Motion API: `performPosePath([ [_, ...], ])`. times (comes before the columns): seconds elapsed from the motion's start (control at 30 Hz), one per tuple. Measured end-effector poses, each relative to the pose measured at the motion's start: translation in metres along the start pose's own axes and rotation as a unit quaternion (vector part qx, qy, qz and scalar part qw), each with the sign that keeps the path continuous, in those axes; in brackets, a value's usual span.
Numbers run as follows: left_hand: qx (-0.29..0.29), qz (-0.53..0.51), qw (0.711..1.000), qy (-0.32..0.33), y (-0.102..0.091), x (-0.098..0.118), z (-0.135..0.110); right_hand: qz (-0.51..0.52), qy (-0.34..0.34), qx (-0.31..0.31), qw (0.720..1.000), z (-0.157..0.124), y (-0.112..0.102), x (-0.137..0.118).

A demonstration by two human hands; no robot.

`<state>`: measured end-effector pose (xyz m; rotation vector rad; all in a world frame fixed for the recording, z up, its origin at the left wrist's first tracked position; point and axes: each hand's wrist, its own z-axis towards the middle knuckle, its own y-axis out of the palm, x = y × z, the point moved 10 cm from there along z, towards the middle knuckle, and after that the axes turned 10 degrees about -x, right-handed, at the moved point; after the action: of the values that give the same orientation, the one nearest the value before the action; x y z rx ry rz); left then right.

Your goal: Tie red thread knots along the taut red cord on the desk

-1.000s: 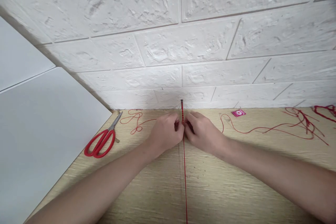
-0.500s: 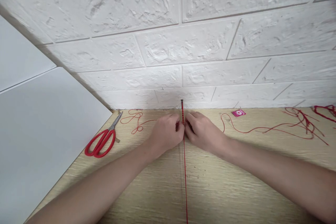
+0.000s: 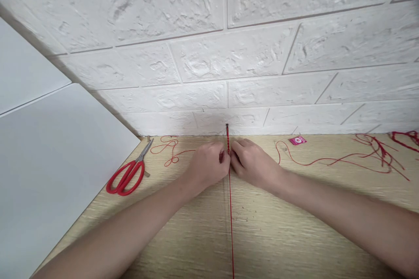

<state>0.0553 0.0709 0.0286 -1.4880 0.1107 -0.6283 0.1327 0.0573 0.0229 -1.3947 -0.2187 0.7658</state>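
Observation:
A taut red cord runs from the near edge across the wooden table to a fixing at the foot of the white brick wall. Its far stretch is a knotted braid. My left hand and my right hand meet at the cord just below the braid, fingers pinched closed on the red strands. Loose red strands trail out from under each hand to the left and right.
Red-handled scissors lie on the table at the left near its edge. A loose red thread curls left of my hands, and a longer tangle spreads right. A small pink tag lies by the wall. White panels stand at left.
Both hands stay at the same spot on the cord; the fingers shift only slightly.

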Motion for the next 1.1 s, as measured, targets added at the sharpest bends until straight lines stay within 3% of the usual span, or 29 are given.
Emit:
performPosePath([
  [1.1, -0.025, 0.032, 0.999, -0.002, 0.0057, 0.0011, 0.0022, 0.043, 0.011, 0.010, 0.999, 0.0026, -0.0014, 0.0067],
])
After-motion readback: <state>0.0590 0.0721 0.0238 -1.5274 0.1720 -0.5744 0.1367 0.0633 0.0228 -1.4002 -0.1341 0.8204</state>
